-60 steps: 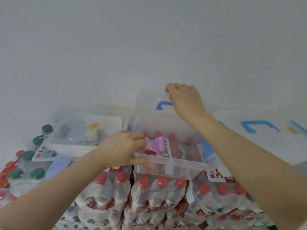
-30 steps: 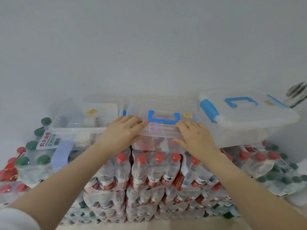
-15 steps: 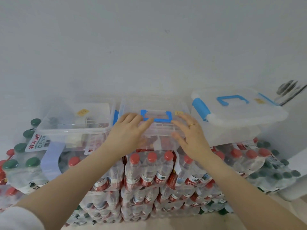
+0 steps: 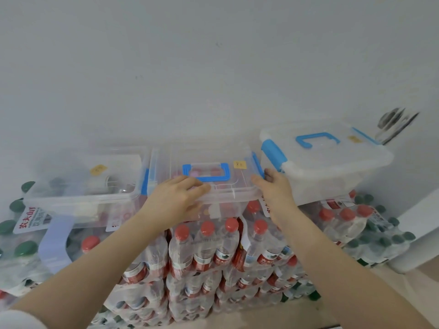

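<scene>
Fingers of the left hand (image 4: 174, 201) lie across the front edge of the lid (image 4: 211, 154) on the middle box (image 4: 231, 205), with the thumb tucked under the rim, so from my seat it reads as a pinch on that edge, just left of the blue handle (image 4: 206, 178). The right hand (image 4: 273, 192) wraps the lid's front right corner, thumb on top and the other fingers curled round the side next to the blue side clip (image 4: 257, 166), and I take that as a firm hold too. The lid lies flat on the box with the handle folded down on it, and a small yellow sticker (image 4: 240, 164) sits just right of the handle. Through the clear plastic I make out pinkish shapes, too blurred for me to name. The middle box stands on shrink-wrapped packs of red-capped bottles (image 4: 206, 248), set back near the white wall (image 4: 213, 67). It sits between two others: the left box (image 4: 78, 198), close against its side, and the right box (image 4: 332, 162) with a frosted lid and its own blue handle, whose near corner is just beside the right hand. Green-capped bottles (image 4: 26, 248) show at the far left
</scene>
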### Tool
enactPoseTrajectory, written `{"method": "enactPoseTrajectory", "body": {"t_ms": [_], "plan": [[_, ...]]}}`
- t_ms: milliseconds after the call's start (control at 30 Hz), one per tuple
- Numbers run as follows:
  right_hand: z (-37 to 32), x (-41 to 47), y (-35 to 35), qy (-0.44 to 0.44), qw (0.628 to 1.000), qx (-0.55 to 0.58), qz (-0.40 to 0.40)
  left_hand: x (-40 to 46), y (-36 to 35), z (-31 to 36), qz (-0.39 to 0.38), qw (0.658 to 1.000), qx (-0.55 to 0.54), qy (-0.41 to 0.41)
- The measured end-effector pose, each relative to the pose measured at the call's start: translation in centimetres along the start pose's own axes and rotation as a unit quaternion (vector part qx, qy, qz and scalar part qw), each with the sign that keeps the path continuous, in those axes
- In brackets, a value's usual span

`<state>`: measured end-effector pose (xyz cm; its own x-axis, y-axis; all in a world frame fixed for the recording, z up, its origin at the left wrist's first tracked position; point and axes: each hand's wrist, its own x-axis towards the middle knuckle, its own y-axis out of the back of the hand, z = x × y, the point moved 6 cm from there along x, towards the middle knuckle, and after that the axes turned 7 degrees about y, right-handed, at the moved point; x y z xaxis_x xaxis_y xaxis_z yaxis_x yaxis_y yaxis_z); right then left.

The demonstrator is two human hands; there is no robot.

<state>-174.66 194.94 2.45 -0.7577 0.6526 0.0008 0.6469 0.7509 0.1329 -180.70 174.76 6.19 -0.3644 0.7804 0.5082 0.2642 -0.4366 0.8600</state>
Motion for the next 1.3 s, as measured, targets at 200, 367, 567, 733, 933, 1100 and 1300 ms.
{"method": "enactPoseTrajectory", "body": {"t_ms": [200, 367, 567, 733, 933, 1100, 1300], "plan": [[-1.4, 0.6, -0.4, 0.115, 0.975, -0.190, -0.003, 0.2, -0.1, -0.1, -0.003, 1.000, -0.020, 0.002], [-1.7, 0.9, -0.6, 0.163, 0.943, -0.289, -0.001, 0.8, -0.4, 0.7, 0.004, 1.000, -0.023, 0.002], [-4.2, -2.7, -3.9, 0.412, 0.809, -0.403, -0.115, 1.1, -0.2, 0.6, 0.021, 0.999, -0.021, 0.014], [-4.9, -5.5, -7.7, 0.551, 0.669, -0.460, -0.191, -0.7, 2.0, -1.4, 0.029, 0.976, -0.181, 0.118], [-5.8, -4.9, -8.6, 0.582, 0.658, -0.444, -0.176, -8.2, 2.0, -2.7, 0.157, 0.618, -0.509, 0.578], [-5.9, -4.6, -7.5, 0.592, 0.662, -0.420, -0.184, -8.2, -1.4, -2.1, 0.076, 0.381, -0.656, 0.647], [-4.9, -5.2, -6.8, 0.591, 0.652, -0.424, -0.214, -6.6, -1.8, -3.9, 0.093, 0.442, -0.630, 0.632]]}}
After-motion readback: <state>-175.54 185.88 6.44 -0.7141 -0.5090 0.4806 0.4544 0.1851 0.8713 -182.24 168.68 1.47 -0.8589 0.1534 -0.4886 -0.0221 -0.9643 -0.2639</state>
